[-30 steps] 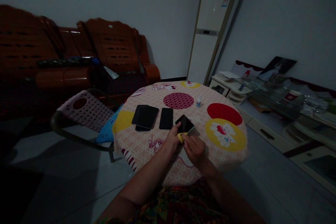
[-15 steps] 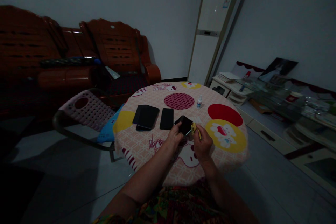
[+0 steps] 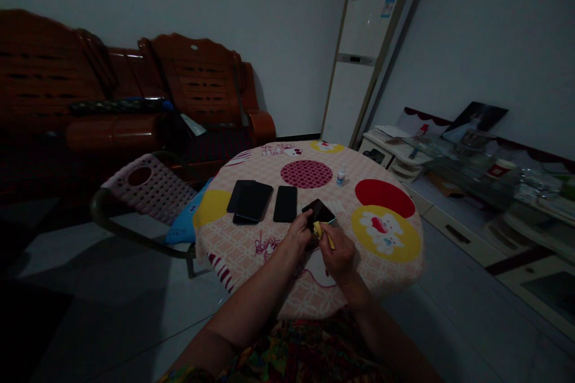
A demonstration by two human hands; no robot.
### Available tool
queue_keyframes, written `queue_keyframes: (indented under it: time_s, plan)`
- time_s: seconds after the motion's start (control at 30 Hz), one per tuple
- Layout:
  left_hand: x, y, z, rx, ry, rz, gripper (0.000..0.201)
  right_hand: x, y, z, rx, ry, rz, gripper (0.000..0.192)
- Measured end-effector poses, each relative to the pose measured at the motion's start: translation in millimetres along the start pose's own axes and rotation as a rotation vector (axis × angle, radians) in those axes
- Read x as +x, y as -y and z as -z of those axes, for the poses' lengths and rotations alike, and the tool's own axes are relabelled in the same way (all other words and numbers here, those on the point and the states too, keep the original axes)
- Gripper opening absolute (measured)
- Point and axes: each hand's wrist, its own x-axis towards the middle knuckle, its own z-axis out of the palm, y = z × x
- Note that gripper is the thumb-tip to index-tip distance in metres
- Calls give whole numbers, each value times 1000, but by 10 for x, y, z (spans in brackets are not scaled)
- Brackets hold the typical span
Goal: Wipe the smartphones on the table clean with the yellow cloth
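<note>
Left hand (image 3: 297, 234) grips the near end of a black phone (image 3: 318, 213), held tilted just above the patterned tablecloth (image 3: 251, 245). Right hand (image 3: 338, 254) pinches a yellow cloth (image 3: 320, 231) against the phone's near edge. Another black phone (image 3: 285, 203) lies flat just left of it.

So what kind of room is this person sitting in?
Most likely a home living room, dimly lit. A carved red-brown wooden sofa lines the back wall, a tall white floor-standing air conditioner fills the corner, and a round table with a cartoon-print cloth carries several black phones.
</note>
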Motion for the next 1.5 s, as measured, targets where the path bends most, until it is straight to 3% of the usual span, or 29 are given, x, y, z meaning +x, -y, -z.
queue_keyframes:
  time_s: [0.2,0.4,0.47,0.53,0.7,0.9,1.2,1.5]
  plan:
    - [26,-56,-42,18,-72,13,28,11,-143,7,22,-104,-186,24]
    - [66,-62,-3,-15,-81,-44,35,5,-346,1,135,-236,-623,28]
    - [70,-64,-9,-60,-33,-69,40,-10,-369,21,148,-252,-688,32]
    - [79,-67,-16,-99,31,-97,45,-24,-340,44,129,-228,-651,33]
    - [93,-77,-11,-164,137,-132,55,-48,-180,54,87,-142,-361,28]
    - [52,-61,-16,-200,112,-126,54,-85,-52,12,71,15,-128,30]
    - [9,-4,-126,-267,66,-111,51,-92,78,-41,-186,197,31,26]
    - [-7,9,-125,-251,75,-62,53,-104,50,-39,-133,232,37,26]
